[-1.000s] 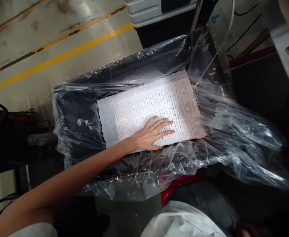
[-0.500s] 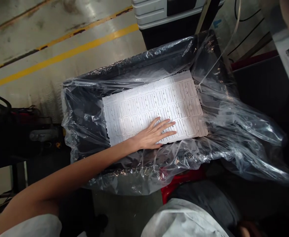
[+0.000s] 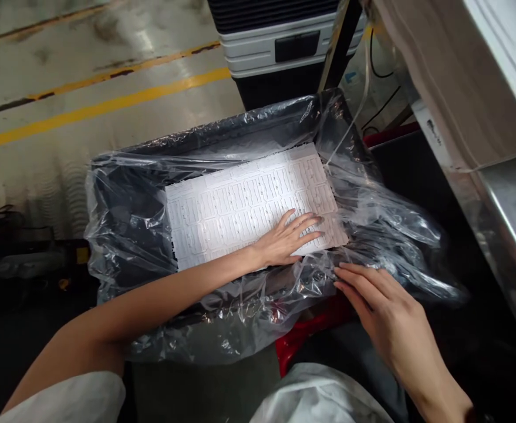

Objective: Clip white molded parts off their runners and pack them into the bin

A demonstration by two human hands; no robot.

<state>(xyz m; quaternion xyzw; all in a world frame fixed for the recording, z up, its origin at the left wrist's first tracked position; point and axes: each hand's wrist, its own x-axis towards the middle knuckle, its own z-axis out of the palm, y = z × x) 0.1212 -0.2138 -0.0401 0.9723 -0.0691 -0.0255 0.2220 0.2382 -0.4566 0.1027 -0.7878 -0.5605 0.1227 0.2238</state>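
Nearest, a white sleeve (image 3: 70,399) ends on the left upper arm, and pale clothing (image 3: 321,396) shows at the bottom. Two bare hands are in view. The right hand (image 3: 387,308) brings its thumb and fingertips together on a fold of the clear plastic liner (image 3: 240,335), pinching it at the near side. One red object (image 3: 304,338) shows below that edge.

Beyond, the left hand (image 3: 282,241) lies palm down with fingers spread on the white patterned sheet (image 3: 244,197), near its right end and near edge. The sheet rests inside one black bin (image 3: 125,205) that the liner covers. Its long axis runs left to right, the right end angled farther away, roughly along the bin's long side. Rows of narrow outlines cover its face; whether more sheets lie beneath cannot be told.

To the right, one pale stack (image 3: 460,82) sits over a metal surface (image 3: 511,205); dark writing on a white label (image 3: 431,130) is unreadable. Behind the bin stands one grey-and-black case (image 3: 284,53), with no brand legible. Farther left, one bright yellow line (image 3: 108,107) and worn lines cross the floor (image 3: 152,35).
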